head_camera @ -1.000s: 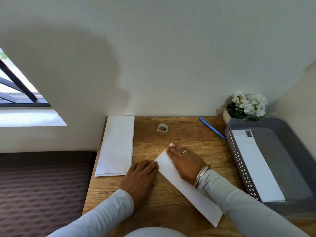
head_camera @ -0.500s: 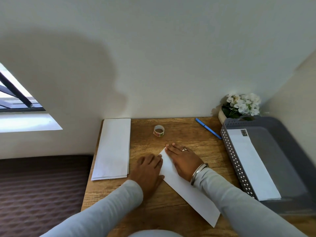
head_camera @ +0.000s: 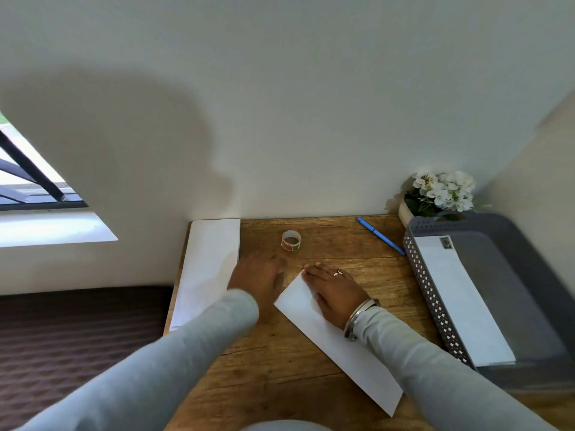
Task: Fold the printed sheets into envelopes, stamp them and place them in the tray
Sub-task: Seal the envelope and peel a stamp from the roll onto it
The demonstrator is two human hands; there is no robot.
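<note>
The right hand (head_camera: pixel 334 290) lay flat, fingers straight, on the long white folded paper envelope (head_camera: pixel 342 343) on the brown wooden desk (head_camera: pixel 280 368). The left hand (head_camera: pixel 258 275) (too blurry to tell its grip) was near the small round stamp roll (head_camera: pixel 291 241). If the flat hand let go, the fold could pop open.

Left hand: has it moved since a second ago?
Yes. The left hand has left the folded sheet and gone forward toward the stamp roll near the wall; it is blurred.
</note>
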